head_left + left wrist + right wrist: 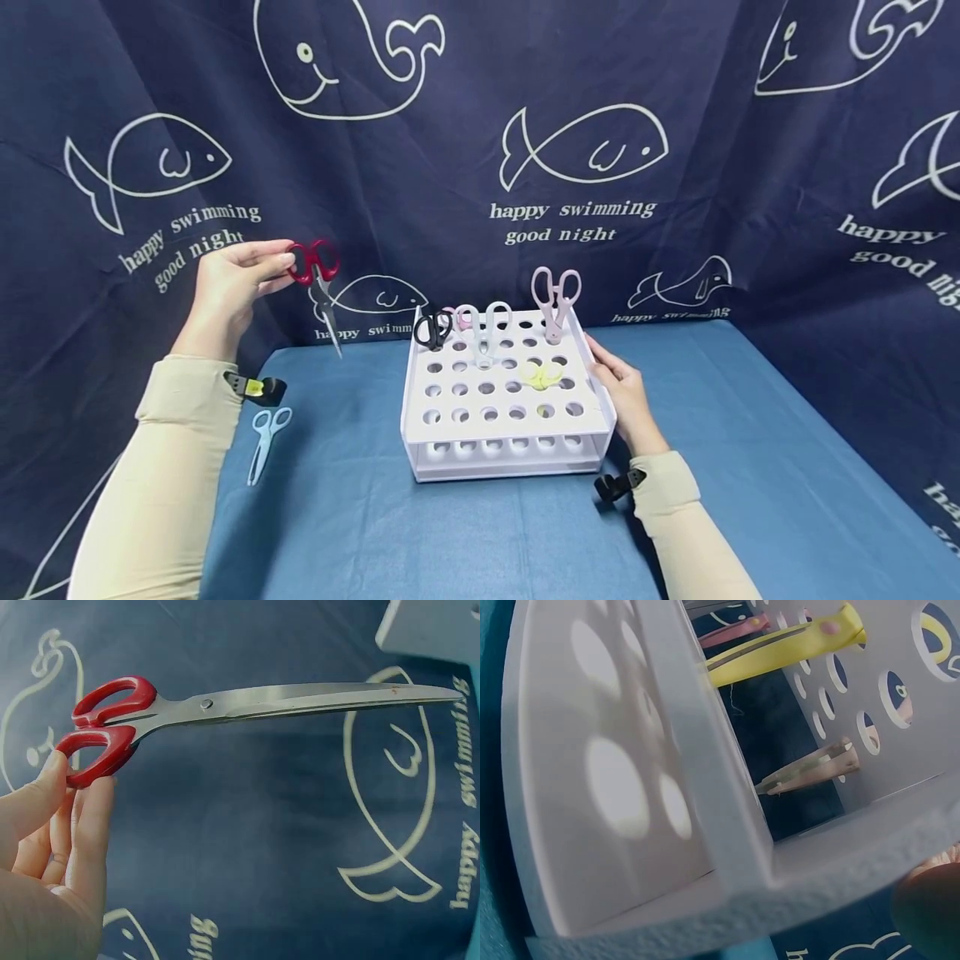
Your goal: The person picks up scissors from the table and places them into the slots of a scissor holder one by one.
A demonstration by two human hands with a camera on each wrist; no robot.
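Red-handled scissors (315, 265) hang from my left hand (228, 287), whose thumb and fingers pinch one handle loop. In the left wrist view their long metal blades (300, 700) lie together. My right hand (626, 400) holds the right side of a white rack (465, 429) with rows of round holes. Standing in the rack are black-handled scissors (432, 331), pink ones (455, 317) partly hidden behind pale blue ones (483, 329), mauve ones (555, 296) and yellow ones (542, 375). From the right wrist, the yellow scissors (787, 646) show below the rack's top plate.
Light blue scissors (266, 442) lie on the blue tablecloth (480, 533), left of the rack. Behind the table hangs a dark blue curtain (450, 167) with white fish and whale drawings.
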